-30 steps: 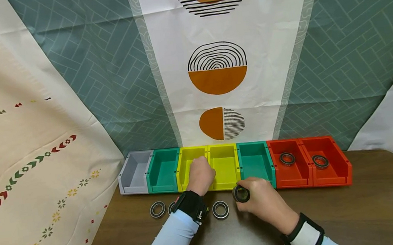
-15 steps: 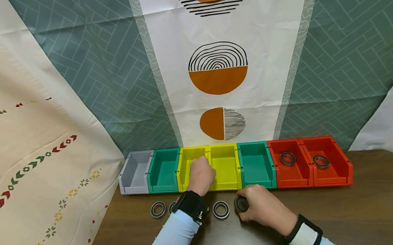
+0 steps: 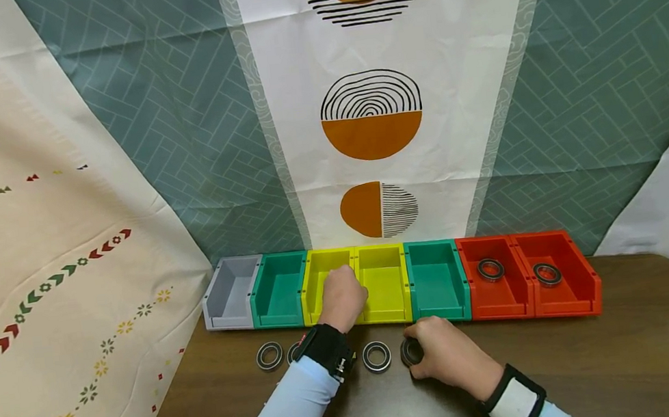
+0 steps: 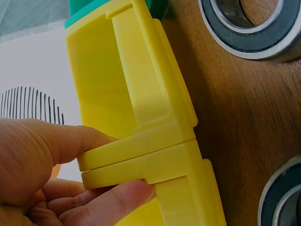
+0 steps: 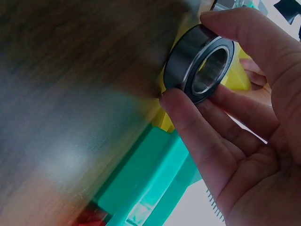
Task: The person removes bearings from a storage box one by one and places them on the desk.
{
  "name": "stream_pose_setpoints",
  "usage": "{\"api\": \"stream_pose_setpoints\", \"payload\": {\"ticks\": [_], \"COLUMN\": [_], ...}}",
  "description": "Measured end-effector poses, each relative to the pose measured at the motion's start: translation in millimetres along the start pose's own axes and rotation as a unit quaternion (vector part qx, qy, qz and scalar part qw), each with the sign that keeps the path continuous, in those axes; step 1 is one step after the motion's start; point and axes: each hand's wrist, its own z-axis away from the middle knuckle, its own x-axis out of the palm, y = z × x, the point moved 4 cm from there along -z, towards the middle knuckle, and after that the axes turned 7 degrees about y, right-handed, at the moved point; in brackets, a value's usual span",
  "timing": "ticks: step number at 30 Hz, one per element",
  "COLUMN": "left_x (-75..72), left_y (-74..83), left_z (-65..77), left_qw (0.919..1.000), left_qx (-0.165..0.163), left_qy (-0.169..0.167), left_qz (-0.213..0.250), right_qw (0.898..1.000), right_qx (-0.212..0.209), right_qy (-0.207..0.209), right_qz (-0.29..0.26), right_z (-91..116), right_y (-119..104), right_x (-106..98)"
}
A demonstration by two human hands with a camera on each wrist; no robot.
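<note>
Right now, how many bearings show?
6: one bearing in each red bin, three on the table (one part-hidden), one in the right grip; the left arm may hide more.

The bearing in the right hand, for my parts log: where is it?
In the head view, the held bearing is right of centre, pinched by the right hand, just right of a loose bearing and in front of the bins.

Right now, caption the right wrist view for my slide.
The right hand pinches a dark bearing close to the wooden tabletop, a teal bin nearby.
</note>
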Motion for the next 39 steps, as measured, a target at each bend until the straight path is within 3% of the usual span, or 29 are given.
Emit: {"api": "stream_pose_setpoints", "payload": {"ticks": [16, 26, 31, 35, 39], "left_x": [-0.6, -1.3, -0.1, -0.1, -0.4], "left_y": [0.1, 0.3, -0.9, -0.6, 0.5], "left_z": [0.3, 1.2, 0.3, 0.4, 0.9], "left_qw": [0.9999, 1.0000, 1.0000, 0.9999, 0.9998], "left_qx": [-0.010, -0.010, -0.007, -0.009, -0.017], "left_qy": [-0.003, 0.000, 0.003, 0.001, -0.005], "left_qz": [0.004, 0.001, -0.001, 0.004, 0.009], "right_qw": [0.999, 1.000, 0.995, 0.983, 0.972], "right_qx": [-0.016, 0.000, -0.004, -0.013, -0.014], "right_qy": [0.022, 0.025, 0.103, 0.185, 0.233], "right_qz": [0.024, 0.009, -0.005, 0.012, 0.022], "right_z": [0.6, 1.5, 1.1, 1.1, 0.7], "right_y": [0.8, -1.5, -4.0, -2.5, 7.5], "right_x": [0.8, -6.6, -25.5, -46.4, -65.5]}}
